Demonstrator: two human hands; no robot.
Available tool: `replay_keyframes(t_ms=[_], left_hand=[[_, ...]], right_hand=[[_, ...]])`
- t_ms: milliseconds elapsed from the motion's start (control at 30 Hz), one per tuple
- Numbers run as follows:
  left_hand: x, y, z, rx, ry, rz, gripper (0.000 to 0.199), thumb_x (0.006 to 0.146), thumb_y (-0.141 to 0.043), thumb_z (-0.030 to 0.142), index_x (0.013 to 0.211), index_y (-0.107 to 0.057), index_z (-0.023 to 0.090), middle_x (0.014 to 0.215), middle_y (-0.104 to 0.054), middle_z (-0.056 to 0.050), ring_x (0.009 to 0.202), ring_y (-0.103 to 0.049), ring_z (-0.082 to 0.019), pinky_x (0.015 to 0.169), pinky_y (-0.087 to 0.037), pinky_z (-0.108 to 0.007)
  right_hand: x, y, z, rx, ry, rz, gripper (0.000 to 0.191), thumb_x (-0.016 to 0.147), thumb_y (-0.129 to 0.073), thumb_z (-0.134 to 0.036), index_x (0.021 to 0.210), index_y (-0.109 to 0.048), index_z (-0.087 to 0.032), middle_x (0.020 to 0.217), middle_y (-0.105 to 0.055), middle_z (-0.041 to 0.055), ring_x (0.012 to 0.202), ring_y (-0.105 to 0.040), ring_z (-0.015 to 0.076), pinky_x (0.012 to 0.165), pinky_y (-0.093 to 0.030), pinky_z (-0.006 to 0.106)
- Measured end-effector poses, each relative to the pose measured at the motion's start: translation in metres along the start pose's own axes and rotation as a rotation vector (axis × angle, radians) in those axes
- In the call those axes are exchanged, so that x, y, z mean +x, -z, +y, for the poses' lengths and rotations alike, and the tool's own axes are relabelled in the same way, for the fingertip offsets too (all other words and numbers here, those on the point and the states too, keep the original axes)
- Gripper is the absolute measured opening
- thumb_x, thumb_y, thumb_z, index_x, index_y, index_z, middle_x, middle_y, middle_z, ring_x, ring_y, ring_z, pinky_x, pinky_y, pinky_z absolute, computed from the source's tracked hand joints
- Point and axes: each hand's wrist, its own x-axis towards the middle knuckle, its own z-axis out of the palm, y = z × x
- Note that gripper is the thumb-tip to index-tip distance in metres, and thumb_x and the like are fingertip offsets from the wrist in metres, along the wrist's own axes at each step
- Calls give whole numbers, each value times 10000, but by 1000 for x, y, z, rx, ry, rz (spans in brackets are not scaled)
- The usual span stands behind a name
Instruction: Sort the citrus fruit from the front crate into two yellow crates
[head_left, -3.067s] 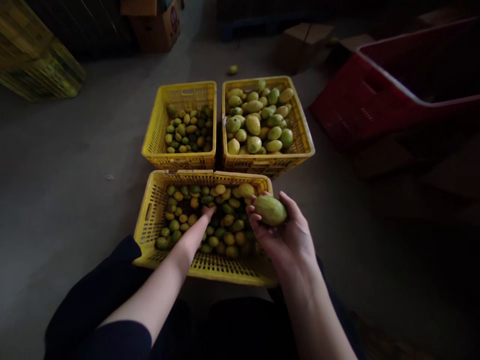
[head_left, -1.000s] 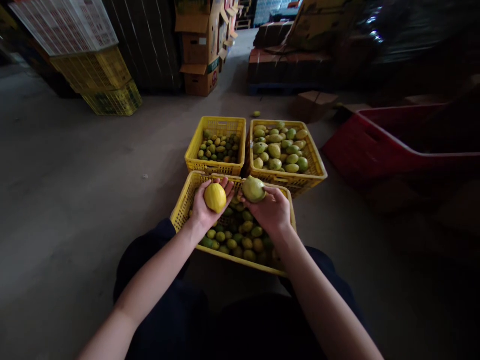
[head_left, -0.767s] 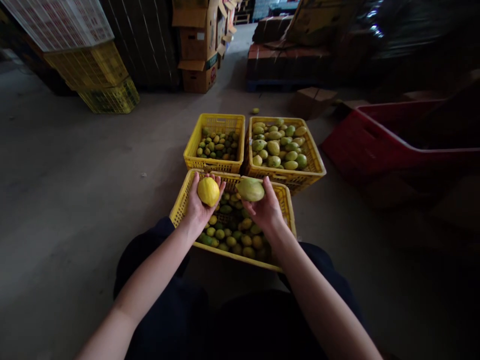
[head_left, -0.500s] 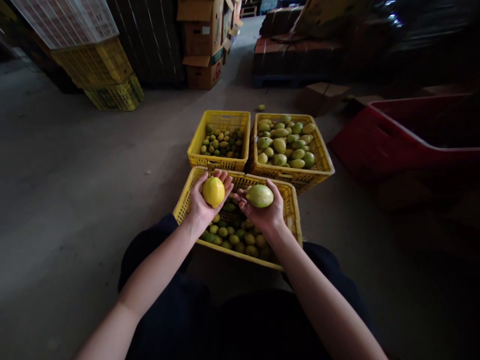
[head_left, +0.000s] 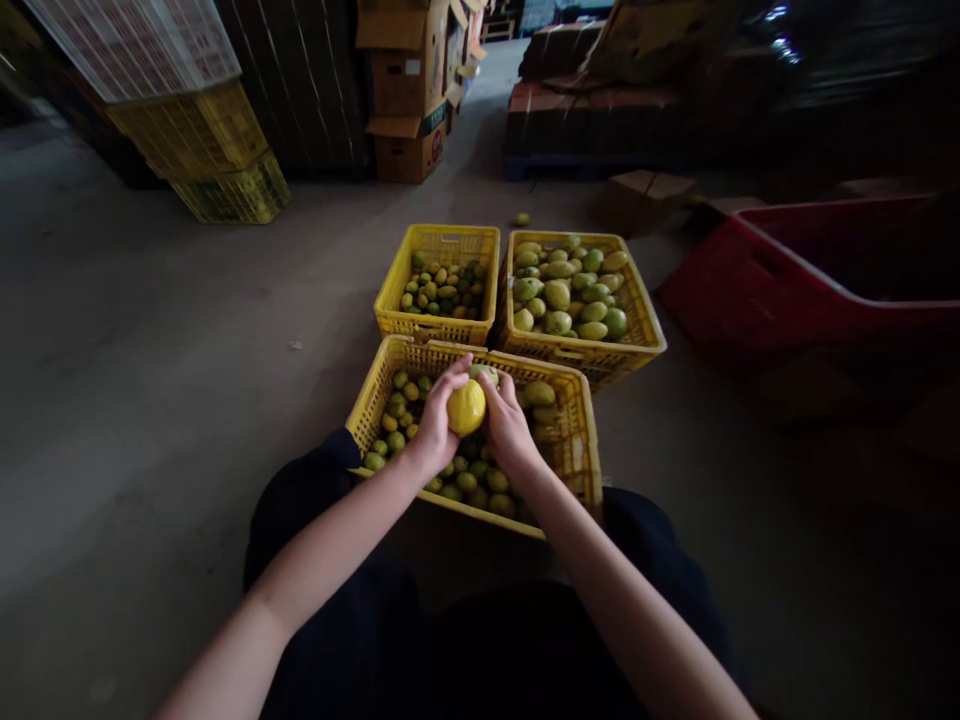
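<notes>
A round, glossy yellow fruit (head_left: 466, 407) is held in my left hand (head_left: 436, 420), its fingers curled around the far side. Close against it, my right hand (head_left: 513, 422) is closed on a pale green oval fruit (head_left: 484, 373), which shows only in part behind the yellow one. My right thumb lies by the yellow fruit; whether it presses on it I cannot tell. Both hands are together above the near yellow crate (head_left: 589, 430), which holds many small green and yellow fruits (head_left: 466, 482) and some bigger ones at its right.
Behind the near crate stand a yellow crate (head_left: 384, 312) of small fruits and another yellow crate (head_left: 645, 335) of larger green fruits. A red bin (head_left: 757, 290) is at the right. Cardboard boxes (head_left: 399, 85) and stacked crates (head_left: 225, 150) stand farther back. One loose fruit (head_left: 522, 219) lies on the floor.
My hands have come together from apart. The yellow fruit has moved right, and the green fruit has moved left behind it. My fingers have closed more around both.
</notes>
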Motion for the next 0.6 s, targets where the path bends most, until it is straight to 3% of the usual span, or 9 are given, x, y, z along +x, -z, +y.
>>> replay_keyframes(t_ms=[133, 233, 333, 467, 600], left_hand=[[-1, -1, -25, 119, -30, 113, 344, 713, -647, 228, 1053, -699, 207, 1209, -666, -45, 1245, -520, -237, 1062, -357, -309], [6, 2, -32, 65, -4, 242, 195, 813, -567, 250, 962, -687, 210, 1141, -682, -40, 1205, -550, -205, 1035, -384, -291], [17, 5, -25, -65, 112, 316, 200, 879, -471, 266, 820, -645, 187, 868, -693, -34, 1047, -633, -195, 940, -466, -289], [30, 7, -4, -117, 299, 338, 227, 884, -501, 285, 721, -593, 158, 694, -647, -40, 836, -677, -189, 791, -527, -272], [33, 6, 21, -186, 294, 343, 345, 922, -430, 393, 814, -629, 132, 677, -650, -66, 649, -656, -175, 650, -536, -285]], right_hand=[[-6, 0, 6, 10, -85, 65, 453, 636, -731, -529, 957, -594, -239, 894, -680, -18, 957, -644, 201, 790, -524, 284], [-13, 2, 4, -31, -91, 34, 650, 550, -824, -405, 1134, -585, -249, 995, -694, -6, 988, -649, 209, 857, -508, 305], [-21, -1, 3, -89, -68, -79, 825, 449, -875, -229, 1215, -569, -243, 986, -705, -2, 950, -654, 199, 869, -504, 306], [-22, -3, -5, -95, -55, -132, 616, 481, -836, -191, 1071, -658, -216, 830, -705, -22, 755, -642, 152, 693, -515, 251], [-10, 10, -28, 29, -105, -131, 358, 472, -774, -163, 818, -681, -184, 744, -695, -16, 608, -625, 138, 573, -514, 254]])
